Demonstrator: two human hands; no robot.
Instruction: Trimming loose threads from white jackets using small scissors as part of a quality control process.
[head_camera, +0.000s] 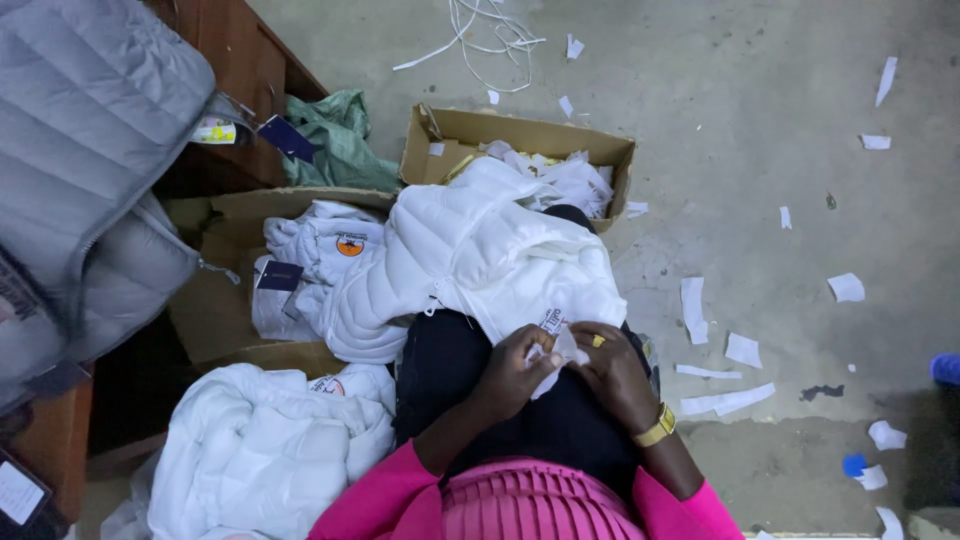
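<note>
1. The left hand (515, 372) is held over the lap, fingers curled inward and pinched shut.
2. The right hand (612, 368) is set just beside the left hand, fingertips touching it, fingers bent.
3. Both forearms are angled inward from pink sleeves toward the left hand.

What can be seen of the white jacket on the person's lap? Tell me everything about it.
The white jacket is quilted and puffy, of smooth synthetic-looking fabric, with a zip running along its front. It lies crumpled across the dark-clothed lap, its far end reaching the open cardboard box. The left hand and right hand pinch a small white tag at its near edge.
</note>
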